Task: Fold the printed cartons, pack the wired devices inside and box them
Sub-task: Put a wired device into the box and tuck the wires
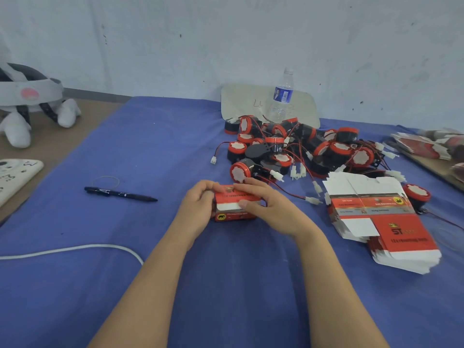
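A small red and white printed carton (234, 206) stands folded up on the blue cloth in the middle of the view. My left hand (198, 207) grips its left end with curled fingers. My right hand (266, 204) lies over its top and right end, thumb pressing the white flap on the near side. Behind it lies a heap of black and red wired devices (296, 149) with red wires and white plugs. A stack of flat printed cartons (386, 222) lies to the right of my hands.
A black pen (120, 193) and a rubber band (105, 182) lie to the left. A white cable (75, 248) crosses the near left. A water bottle (282, 96) stands behind the heap, against a pale board (238, 101). More flat cartons (426, 144) lie at far right, a plush toy (32, 104) at far left.
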A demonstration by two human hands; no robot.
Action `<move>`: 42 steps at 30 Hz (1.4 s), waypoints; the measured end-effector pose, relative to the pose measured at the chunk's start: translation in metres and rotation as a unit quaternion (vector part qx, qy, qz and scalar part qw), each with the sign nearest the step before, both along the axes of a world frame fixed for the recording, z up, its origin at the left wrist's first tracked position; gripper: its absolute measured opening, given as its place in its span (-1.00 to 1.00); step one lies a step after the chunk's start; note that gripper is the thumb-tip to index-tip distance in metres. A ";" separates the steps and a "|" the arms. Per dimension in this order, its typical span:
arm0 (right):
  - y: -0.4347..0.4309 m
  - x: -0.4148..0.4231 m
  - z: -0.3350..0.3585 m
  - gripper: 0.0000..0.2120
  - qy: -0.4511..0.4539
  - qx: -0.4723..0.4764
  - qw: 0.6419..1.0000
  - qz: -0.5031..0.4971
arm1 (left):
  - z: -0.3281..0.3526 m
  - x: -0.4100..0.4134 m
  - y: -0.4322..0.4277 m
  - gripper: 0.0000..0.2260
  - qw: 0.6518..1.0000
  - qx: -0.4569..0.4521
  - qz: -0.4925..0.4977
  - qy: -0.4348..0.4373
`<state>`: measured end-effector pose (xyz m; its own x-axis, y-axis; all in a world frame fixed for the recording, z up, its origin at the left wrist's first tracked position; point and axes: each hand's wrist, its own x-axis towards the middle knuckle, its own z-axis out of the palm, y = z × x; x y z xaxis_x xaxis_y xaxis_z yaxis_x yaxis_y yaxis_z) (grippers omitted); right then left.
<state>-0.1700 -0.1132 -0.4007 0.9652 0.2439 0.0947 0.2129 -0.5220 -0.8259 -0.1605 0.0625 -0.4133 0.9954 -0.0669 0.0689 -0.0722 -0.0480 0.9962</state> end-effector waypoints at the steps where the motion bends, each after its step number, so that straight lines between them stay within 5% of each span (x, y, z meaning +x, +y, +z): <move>1: 0.000 0.000 -0.001 -0.64 -0.005 0.004 1.000 -0.008 | 0.002 0.000 0.000 -0.71 0.999 -0.034 -0.012 0.017; 5: 0.000 0.002 -0.004 -0.70 -0.031 0.006 0.999 -0.020 | 0.000 -0.006 0.002 -0.89 0.996 0.058 -0.060 -0.040; 10: 0.000 0.005 -0.007 -0.69 -0.042 0.005 0.999 -0.033 | -0.002 -0.006 0.003 -0.69 0.980 0.137 -0.082 -0.121; 23: 0.012 0.002 -0.001 -0.78 -0.012 0.042 0.996 -0.078 | 0.011 -0.009 -0.012 -0.58 0.999 0.026 -0.031 -0.022; 34: 0.014 0.002 -0.003 -0.66 0.042 0.046 0.994 -0.087 | 0.007 -0.009 -0.005 -0.72 0.996 0.058 -0.074 0.001; 42: 0.019 0.005 -0.006 -0.50 0.075 0.041 0.991 -0.102 | 0.005 -0.005 -0.008 -0.58 0.989 0.126 -0.060 0.055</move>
<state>-0.1655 -0.0941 -0.4069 0.9983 0.0396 -0.0418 -0.0182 -0.4721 -0.8814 -0.1658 0.0541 -0.4078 0.9798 -0.1865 -0.0725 0.0150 -0.2932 0.9559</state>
